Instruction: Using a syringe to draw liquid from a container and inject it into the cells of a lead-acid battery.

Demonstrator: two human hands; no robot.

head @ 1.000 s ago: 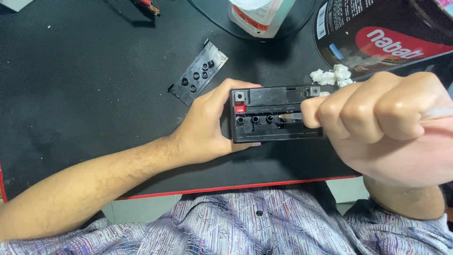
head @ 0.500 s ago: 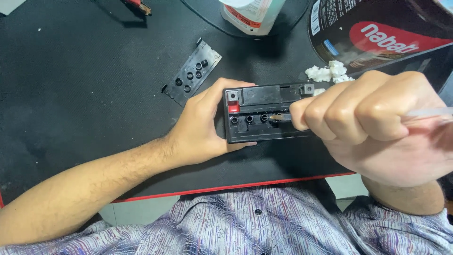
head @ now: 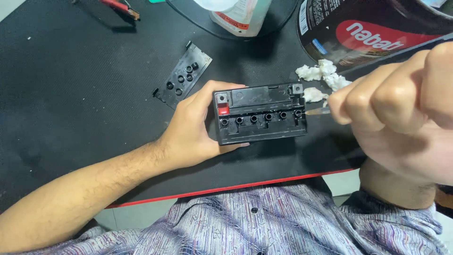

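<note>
A small black battery (head: pixel 262 115) with a red terminal mark and a row of several open cell holes stands on the black desk mat (head: pixel 71 94). My left hand (head: pixel 193 130) grips its left end. My right hand (head: pixel 401 108) is closed around a thin clear tube-like tool (head: pixel 317 111), whose tip touches the rightmost cell hole. Most of the tool is hidden in my fist.
The battery's black cover strip (head: pixel 181 75) lies on the mat to the upper left. White cotton wads (head: pixel 321 75) sit behind the battery. A dark round tin (head: pixel 358 28) and a white bottle (head: pixel 240 14) stand at the back. A red-handled tool (head: pixel 118 7) lies far left.
My right hand has pulled to the right, uncovering the row of cell holes. The tool tip has gone from a middle hole to the rightmost one. My left hand keeps its grip.
</note>
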